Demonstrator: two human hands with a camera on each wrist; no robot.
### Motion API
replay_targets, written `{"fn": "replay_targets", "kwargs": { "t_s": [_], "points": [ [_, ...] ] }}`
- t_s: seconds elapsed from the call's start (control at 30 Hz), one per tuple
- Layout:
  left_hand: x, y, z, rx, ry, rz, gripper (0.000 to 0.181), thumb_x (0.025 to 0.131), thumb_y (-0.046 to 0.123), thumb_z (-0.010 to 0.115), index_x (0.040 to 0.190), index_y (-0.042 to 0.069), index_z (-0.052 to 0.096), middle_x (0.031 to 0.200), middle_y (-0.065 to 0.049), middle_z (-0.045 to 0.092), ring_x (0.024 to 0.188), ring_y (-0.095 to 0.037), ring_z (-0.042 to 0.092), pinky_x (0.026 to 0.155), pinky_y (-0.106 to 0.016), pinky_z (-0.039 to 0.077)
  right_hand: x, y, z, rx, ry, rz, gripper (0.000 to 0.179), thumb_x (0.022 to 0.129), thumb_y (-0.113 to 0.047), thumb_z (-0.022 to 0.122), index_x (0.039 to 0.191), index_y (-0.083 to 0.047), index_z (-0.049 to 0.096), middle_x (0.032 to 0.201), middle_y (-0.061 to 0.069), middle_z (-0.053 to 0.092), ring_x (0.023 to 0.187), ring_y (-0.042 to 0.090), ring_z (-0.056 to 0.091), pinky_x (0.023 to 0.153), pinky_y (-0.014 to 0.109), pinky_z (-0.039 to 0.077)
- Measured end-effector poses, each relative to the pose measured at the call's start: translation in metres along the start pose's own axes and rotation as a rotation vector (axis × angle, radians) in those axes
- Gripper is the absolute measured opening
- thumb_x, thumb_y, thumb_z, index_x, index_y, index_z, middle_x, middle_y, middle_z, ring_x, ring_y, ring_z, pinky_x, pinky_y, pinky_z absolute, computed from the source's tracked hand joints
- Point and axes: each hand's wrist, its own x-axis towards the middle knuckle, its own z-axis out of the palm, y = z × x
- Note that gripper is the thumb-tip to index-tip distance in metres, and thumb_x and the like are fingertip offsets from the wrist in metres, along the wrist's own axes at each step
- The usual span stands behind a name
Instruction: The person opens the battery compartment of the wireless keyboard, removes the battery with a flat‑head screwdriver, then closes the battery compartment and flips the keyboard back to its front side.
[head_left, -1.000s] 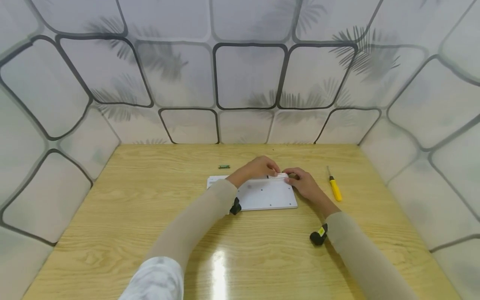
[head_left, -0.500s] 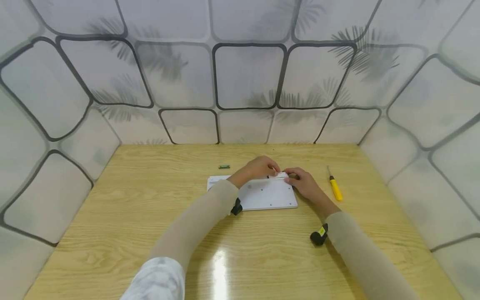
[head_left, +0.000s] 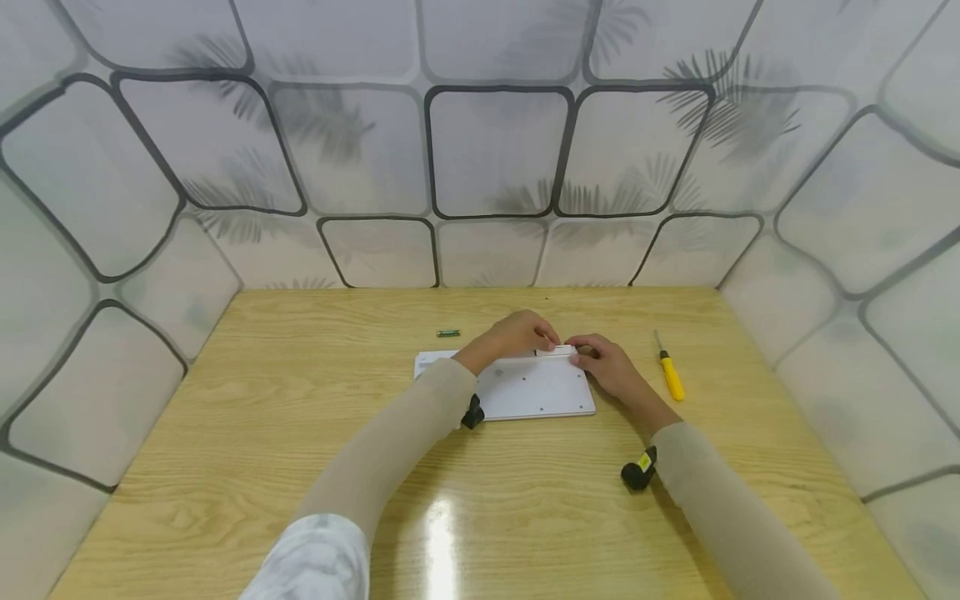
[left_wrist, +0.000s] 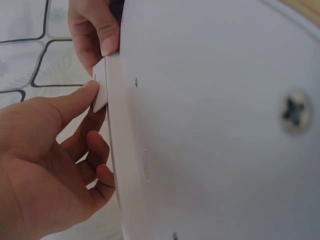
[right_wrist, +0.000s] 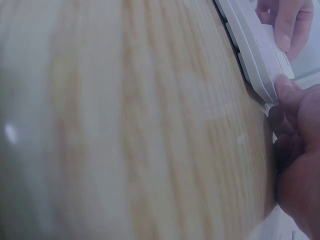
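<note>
A white keyboard (head_left: pixel 532 396) lies with its screwed underside up on the table; key edges show beneath it in the right wrist view. Along its far edge, my left hand (head_left: pixel 521 335) pinches a small white battery cover (left_wrist: pixel 101 82) between thumb and fingers. That cover sits at the keyboard's raised edge, near the right end. My right hand (head_left: pixel 606 364) grips the keyboard's far right corner, thumb on top and fingers curled beneath, close to the cover. What lies under the cover is hidden.
Behind the keyboard lies a green battery (head_left: pixel 448 333). A yellow-handled screwdriver (head_left: pixel 670 371) rests to the right of the right hand. Patterned walls (head_left: pixel 495 150) enclose the wooden table (head_left: pixel 262 400) at the back and sides.
Both hands stay at the keyboard's far edge. The small cover appears to have tilted slightly flatter under the left fingers; the battery and screwdriver have not moved.
</note>
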Motion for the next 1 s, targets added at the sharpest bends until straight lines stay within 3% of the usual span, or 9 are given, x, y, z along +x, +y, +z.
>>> {"fn": "replay_targets", "kwargs": {
  "t_s": [0.37, 1.0],
  "points": [
    [-0.0029, 0.0079, 0.0027, 0.051, 0.029, -0.071, 0.02, 0.101, 0.026, 0.063, 0.114, 0.021, 0.077, 0.113, 0.004, 0.074, 0.094, -0.01, 0.065, 0.084, -0.033, 0.051, 0.0004, 0.0026, -0.0004, 0.006, 0.007, -0.012, 0.035, 0.102, -0.022, 0.061, 0.136, -0.014, 0.061, 0.138, 0.014, 0.058, 0.104, 0.03, 0.055, 0.096, 0.045, 0.044],
    [-0.0089, 0.0079, 0.0089, 0.021, 0.102, -0.126, 0.019, 0.102, 0.027, 0.062, 0.113, 0.025, 0.078, 0.114, 0.006, 0.074, 0.095, -0.011, 0.066, 0.086, -0.038, 0.05, 0.0006, 0.0051, -0.0002, 0.022, 0.004, -0.008, 0.035, 0.102, -0.022, 0.061, 0.136, -0.014, 0.061, 0.139, 0.014, 0.057, 0.108, 0.031, 0.057, 0.099, 0.046, 0.045]
  ]
}}
